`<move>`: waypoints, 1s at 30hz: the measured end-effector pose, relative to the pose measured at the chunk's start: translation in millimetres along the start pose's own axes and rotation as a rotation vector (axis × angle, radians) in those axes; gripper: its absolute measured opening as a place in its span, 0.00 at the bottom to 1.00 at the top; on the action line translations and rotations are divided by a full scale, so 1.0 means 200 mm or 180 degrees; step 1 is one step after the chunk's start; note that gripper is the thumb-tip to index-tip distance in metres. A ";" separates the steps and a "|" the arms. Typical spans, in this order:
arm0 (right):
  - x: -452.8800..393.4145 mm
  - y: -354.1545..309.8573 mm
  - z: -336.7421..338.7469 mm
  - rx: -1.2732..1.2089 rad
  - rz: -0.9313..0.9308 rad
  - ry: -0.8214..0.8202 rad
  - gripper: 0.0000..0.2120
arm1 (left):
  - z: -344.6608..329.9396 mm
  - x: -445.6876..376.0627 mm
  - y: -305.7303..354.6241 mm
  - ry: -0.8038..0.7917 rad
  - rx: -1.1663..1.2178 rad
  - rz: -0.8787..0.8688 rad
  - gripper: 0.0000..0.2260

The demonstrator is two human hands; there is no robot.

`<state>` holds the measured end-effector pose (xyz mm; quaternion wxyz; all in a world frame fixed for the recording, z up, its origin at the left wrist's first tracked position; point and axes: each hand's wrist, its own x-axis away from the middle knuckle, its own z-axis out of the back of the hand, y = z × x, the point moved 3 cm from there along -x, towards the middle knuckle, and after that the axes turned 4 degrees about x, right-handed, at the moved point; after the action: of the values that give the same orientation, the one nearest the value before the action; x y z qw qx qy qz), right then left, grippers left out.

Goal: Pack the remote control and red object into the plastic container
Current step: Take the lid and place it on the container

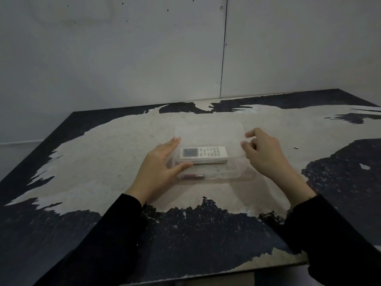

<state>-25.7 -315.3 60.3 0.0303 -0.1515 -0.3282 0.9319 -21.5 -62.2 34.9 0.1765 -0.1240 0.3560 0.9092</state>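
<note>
A clear plastic container (233,174) stands in the middle of the table. In it lies the white remote control (204,154), lengthwise, screen to the left. The red object (192,176) lies along the container's front wall, at the left. A faint clear lid (208,133) hovers tilted over the back of the container. My left hand (158,169) is spread open against the container's left side, thumb across the front left corner. My right hand (263,153) is at the right side, with curled fingertips pinching the lid's right edge.
The table (103,153) has a worn pale middle and dark peeling patches around its edges. A grey wall (144,58) rises directly behind it. Black sleeves cover both forearms. A small speck (296,147) lies to the right.
</note>
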 end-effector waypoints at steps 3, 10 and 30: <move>-0.01 0.02 -0.01 0.0258 -0.0016 -0.0145 0.12 | 0.02 0.00 0.01 0.0023 -0.0326 -0.0175 0.38; 0.01 0.04 -0.04 0.0436 -0.0076 -0.0579 0.12 | 0.06 0.03 0.01 -0.0104 -0.0648 -0.0377 0.36; -0.06 -0.04 -0.23 0.1129 0.0766 -0.1324 0.29 | -0.12 -0.09 0.05 -0.0591 -0.0440 0.0042 0.32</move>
<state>-0.2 -284.1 35.2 -0.1223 0.0125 -0.1391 0.9826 -7.2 -90.8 29.7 0.1937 -0.0487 0.2754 0.9403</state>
